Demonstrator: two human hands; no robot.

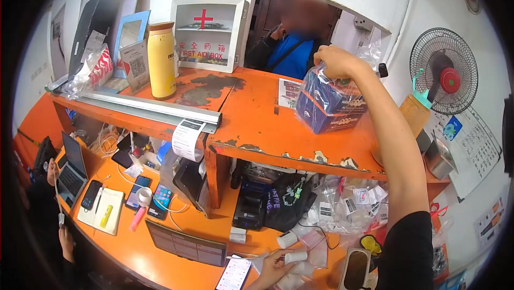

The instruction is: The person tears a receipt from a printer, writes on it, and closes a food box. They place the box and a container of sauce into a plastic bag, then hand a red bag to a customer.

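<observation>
My right hand (340, 62) reaches over the orange counter and grips the top of a clear plastic bag (369, 54). Inside the bag are blue printed boxes (332, 100), close over the counter top. Down at the lower desk, my left hand (273, 269) has its fingers curled at a small white roll (295, 257). A phone with a lit screen (234, 274) lies just left of that hand. Clear plastic pouches (317, 252) and a white cup-like container (287, 239) are beside the roll.
Across the counter (251, 124) stands a person (292, 54) in blue. At the left, another person's hands (65, 242) hold a cable. A yellow bottle (162, 62), first aid box (209, 33), fan (444, 70) and monitor (184, 243) stand around.
</observation>
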